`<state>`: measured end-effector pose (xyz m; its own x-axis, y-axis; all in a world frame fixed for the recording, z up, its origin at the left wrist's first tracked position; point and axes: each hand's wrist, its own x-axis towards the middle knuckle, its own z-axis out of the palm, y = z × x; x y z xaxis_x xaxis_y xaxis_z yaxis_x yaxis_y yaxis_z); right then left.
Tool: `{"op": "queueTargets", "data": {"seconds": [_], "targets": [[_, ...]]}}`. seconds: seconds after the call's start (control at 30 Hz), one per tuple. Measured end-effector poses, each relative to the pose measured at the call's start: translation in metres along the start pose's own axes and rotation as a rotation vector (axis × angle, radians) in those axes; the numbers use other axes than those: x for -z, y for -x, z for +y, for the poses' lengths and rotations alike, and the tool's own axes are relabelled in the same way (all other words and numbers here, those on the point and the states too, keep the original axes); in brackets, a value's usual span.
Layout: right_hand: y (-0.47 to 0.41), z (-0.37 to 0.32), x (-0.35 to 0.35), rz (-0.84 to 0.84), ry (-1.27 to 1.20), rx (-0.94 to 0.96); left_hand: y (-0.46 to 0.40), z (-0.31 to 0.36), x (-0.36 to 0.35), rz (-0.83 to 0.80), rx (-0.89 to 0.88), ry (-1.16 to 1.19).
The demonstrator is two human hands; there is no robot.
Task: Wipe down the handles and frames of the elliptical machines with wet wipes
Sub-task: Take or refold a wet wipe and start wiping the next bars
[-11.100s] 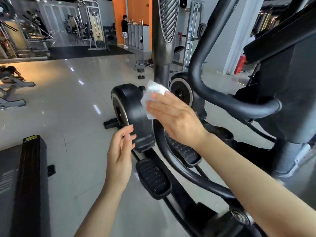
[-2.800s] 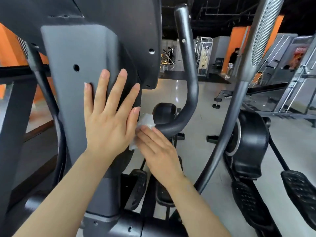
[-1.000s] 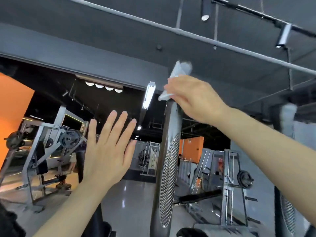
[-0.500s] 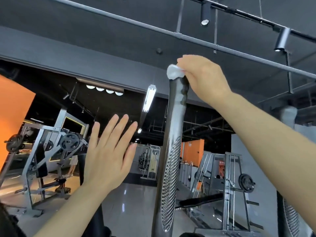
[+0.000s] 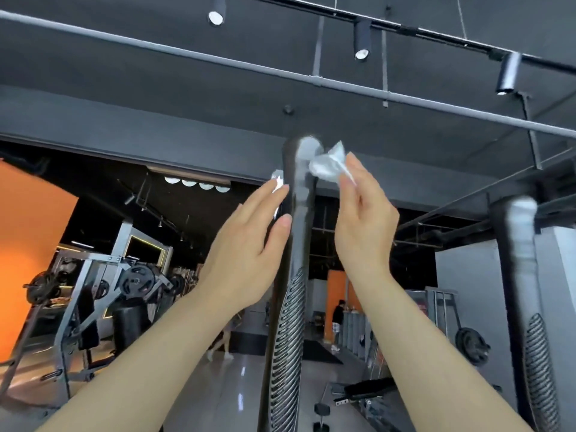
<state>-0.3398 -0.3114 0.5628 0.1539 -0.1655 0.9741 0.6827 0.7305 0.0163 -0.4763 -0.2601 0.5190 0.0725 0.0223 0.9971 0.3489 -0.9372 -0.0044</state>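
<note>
A tall dark elliptical handle (image 5: 294, 275) with a ribbed grip rises up the middle of the head view, and its rounded top is blurred. My right hand (image 5: 363, 226) is raised just right of that top and pinches a crumpled white wet wipe (image 5: 327, 165) at its fingertips, the wipe touching or nearly touching the handle's tip. My left hand (image 5: 249, 244) is held up on the handle's left side with fingers straight, its fingertips beside the handle and holding nothing.
A second upright handle (image 5: 526, 300) stands at the right edge. Behind are weight racks with plates (image 5: 93, 291) at left, a bench (image 5: 364, 392) low at centre right, a person (image 5: 338, 322) standing far back, and ceiling pipes and spotlights overhead.
My right hand has come off the handle's top and dropped to its right side, still with the wipe. My left hand has risen and moved right, close to the handle.
</note>
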Motion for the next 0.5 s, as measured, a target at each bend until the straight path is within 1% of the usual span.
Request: {"op": "queueTargets", "data": {"seconds": [0.03, 0.07, 0.13, 0.17, 0.2, 0.23, 0.3, 0.33, 0.43, 0.47, 0.5], "targets": [[-0.020, -0.003, -0.005, 0.028, 0.002, -0.011, -0.002, 0.001, -0.003, -0.024, 0.025, 0.034], [-0.039, -0.004, -0.012, 0.013, 0.017, -0.007, -0.003, 0.002, -0.005, -0.044, 0.046, 0.062], [-0.062, -0.001, -0.027, -0.097, 0.045, -0.005, -0.005, 0.003, -0.008, -0.062, 0.086, 0.142], [-0.065, 0.002, -0.033, -0.129, 0.034, -0.033, -0.005, 0.004, -0.009, -0.059, 0.117, 0.201], [-0.061, 0.004, -0.037, -0.123, 0.001, -0.071, -0.005, 0.004, -0.009, -0.057, 0.152, 0.253], [-0.051, 0.005, -0.040, -0.075, -0.036, -0.093, -0.004, 0.004, -0.010, -0.058, 0.172, 0.268], [-0.021, 0.004, -0.040, 0.014, -0.104, -0.090, -0.002, 0.004, -0.011, -0.060, 0.145, 0.188], [-0.005, 0.005, -0.039, 0.016, -0.121, -0.069, -0.001, 0.003, -0.012, -0.058, 0.127, 0.142], [0.034, 0.010, -0.030, -0.060, -0.155, -0.034, 0.001, 0.005, -0.006, -0.079, 0.084, 0.085], [0.038, 0.012, -0.023, -0.098, -0.152, -0.043, 0.003, 0.004, -0.001, -0.100, 0.057, 0.034], [0.037, 0.014, -0.016, -0.122, -0.122, -0.034, 0.006, 0.002, 0.003, -0.123, 0.017, -0.064]]}}
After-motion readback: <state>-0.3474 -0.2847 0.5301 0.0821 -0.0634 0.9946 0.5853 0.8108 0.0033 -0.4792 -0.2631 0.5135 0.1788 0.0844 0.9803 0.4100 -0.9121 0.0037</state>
